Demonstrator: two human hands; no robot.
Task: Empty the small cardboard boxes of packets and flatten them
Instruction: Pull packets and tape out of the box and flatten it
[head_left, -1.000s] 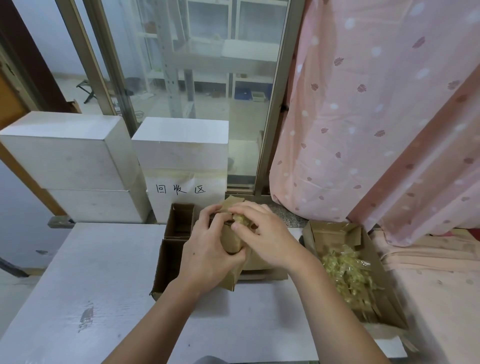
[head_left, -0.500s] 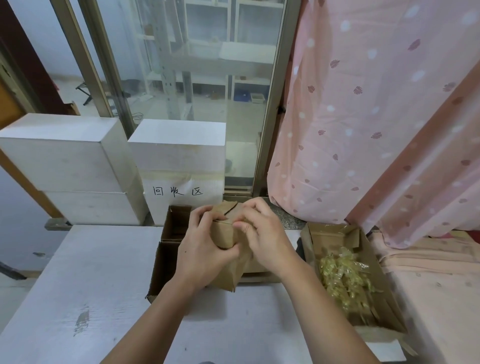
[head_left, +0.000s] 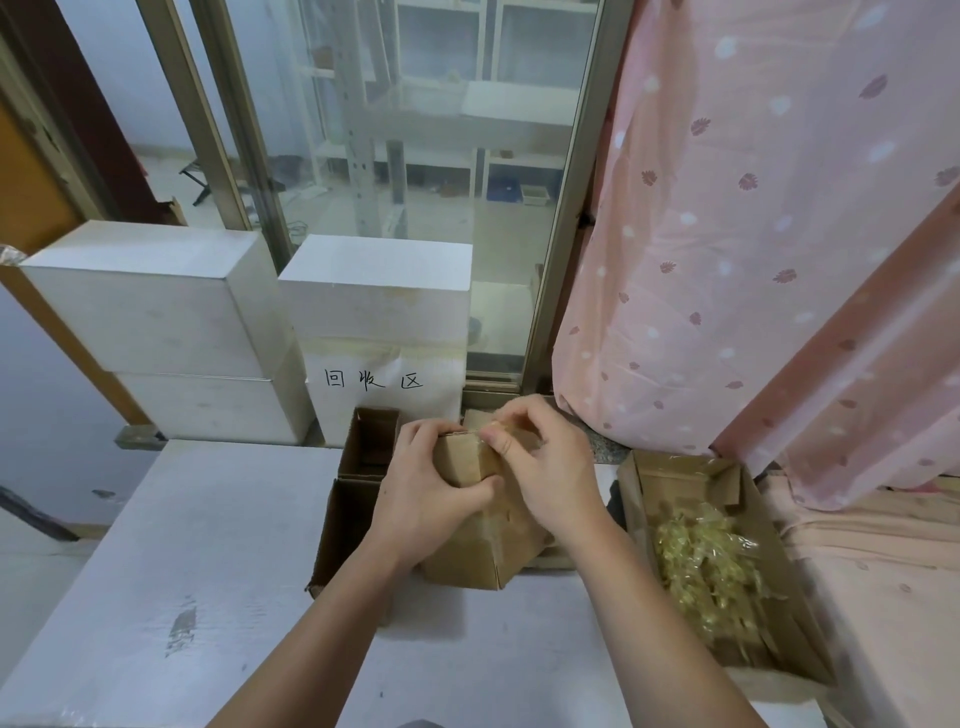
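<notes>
A small cardboard box (head_left: 470, 499) is held above the table (head_left: 208, 545); it is gripped by the left hand (head_left: 426, 493) while its top edge is pinched by the right hand (head_left: 545, 473) — seemingly unopened; packets (head_left: 706, 566) are already piled in the tray box (head_left: 727, 660) on the right — flattening is not yet done.

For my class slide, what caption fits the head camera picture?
Both hands, left hand and right hand, grip a small cardboard box beside a box of packets.

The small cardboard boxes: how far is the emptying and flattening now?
Done: clear packets already lie in the open box at right. In hand: left hand holds a small cardboard box, right hand pinches at its top. Left: emptying it, flattening it.
</notes>
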